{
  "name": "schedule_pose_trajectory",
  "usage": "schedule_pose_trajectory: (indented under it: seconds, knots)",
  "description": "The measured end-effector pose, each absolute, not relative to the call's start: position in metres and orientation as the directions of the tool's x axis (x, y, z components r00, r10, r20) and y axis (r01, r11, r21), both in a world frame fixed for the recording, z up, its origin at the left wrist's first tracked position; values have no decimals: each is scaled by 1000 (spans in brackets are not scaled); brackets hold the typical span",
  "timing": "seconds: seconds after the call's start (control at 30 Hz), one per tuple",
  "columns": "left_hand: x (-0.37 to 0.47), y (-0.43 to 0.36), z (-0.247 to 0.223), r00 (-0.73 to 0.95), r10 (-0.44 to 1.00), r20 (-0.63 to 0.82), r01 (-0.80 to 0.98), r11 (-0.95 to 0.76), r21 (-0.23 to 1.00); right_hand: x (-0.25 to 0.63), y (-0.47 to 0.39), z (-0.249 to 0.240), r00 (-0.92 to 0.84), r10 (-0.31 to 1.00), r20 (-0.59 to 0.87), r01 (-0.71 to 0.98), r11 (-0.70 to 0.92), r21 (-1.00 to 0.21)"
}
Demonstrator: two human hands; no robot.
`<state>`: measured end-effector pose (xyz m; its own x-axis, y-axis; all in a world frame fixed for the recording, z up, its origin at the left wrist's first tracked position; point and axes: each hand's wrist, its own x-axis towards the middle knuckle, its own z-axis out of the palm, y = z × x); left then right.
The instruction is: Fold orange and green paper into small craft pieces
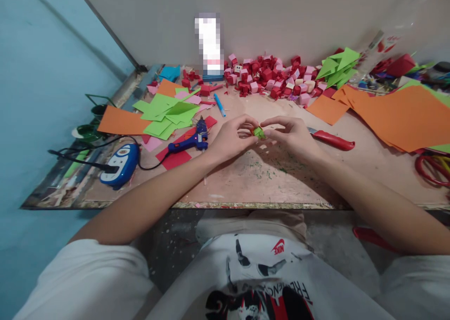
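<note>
Between my two hands, above the middle of the table, is a small folded green and orange paper piece (259,132). My left hand (236,135) pinches it from the left with thumb and fingertips. From the right, my right hand (290,133) grips its other side between thumb and forefinger. Its exact shape is partly hidden by the fingers. A knife with a red handle (333,140) lies just beyond my right wrist. To the left of my left hand rests a blue glue gun (190,142) on red paper, and a blue pen (220,105) lies farther back.
Many small red and pink paper boxes (270,76) are heaped along the back wall. Green sheets (168,114) and orange sheets (393,116) lie at both sides. A blue power socket (121,165) with a cord sits front left; red scissors (431,170) are far right, below a plastic bottle (383,43).
</note>
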<state>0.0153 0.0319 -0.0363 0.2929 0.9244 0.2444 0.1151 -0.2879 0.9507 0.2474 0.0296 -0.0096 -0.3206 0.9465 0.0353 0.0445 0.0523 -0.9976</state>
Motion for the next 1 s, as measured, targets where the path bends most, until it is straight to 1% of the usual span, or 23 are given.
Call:
schedule_pose_trajectory:
  seconds: [0.1,0.23,0.33,0.43,0.57,0.8,1.0]
  knots:
    - [15,31,-35,284,919,273,125,-318,940,251,31,-7,-374,927,13,43,31,-999]
    - [13,31,-34,273,922,276,132,-320,938,254,31,-2,-427,904,-10,122,47,-991]
    - [14,32,-35,267,927,264,136,-307,942,254,32,-2,-428,904,15,166,95,-982]
    - [15,32,-36,271,913,304,116,-344,932,253,33,-5,-416,909,3,186,89,-979]
    - [17,31,-35,263,893,366,100,-402,910,251,33,-6,-399,917,22,145,87,-986]
    - [16,27,-32,287,883,370,130,-419,899,248,32,-6,-371,928,44,113,92,-989]
    - [17,27,-33,277,917,286,96,-323,942,247,32,-11,-333,941,63,86,97,-992]
